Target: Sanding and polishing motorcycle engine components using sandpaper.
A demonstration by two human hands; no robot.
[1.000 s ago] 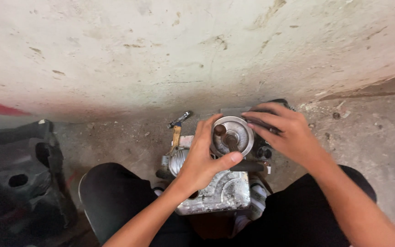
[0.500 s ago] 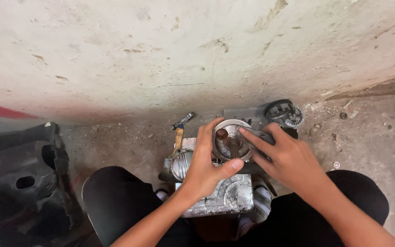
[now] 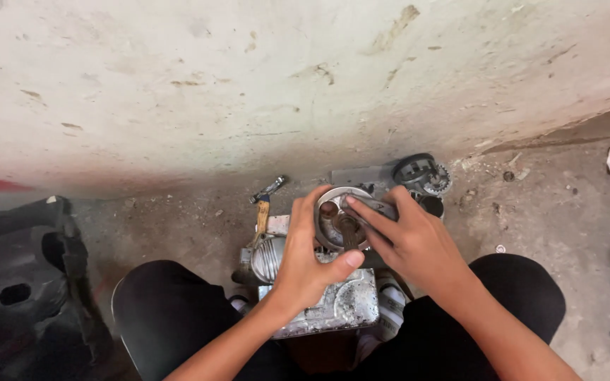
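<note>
While left hand (image 3: 308, 264) steadies it — round metal drum (image 3: 337, 219) under right hand (image 3: 411, 243), grip pinching tool (image 3: 370, 206).

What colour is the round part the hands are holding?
Silver-grey metal round part, seen in the head view.

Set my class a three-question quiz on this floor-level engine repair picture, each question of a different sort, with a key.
1. True or false: the left hand grips the round metal disc on the engine block.
2. The right hand holds: A) a grey metal tool, B) a rag, C) a bottle?
3. Fill in: the wooden-handled tool lies on the ____ side of the left hand.

Key: 1 true; 2 A; 3 left.
</note>
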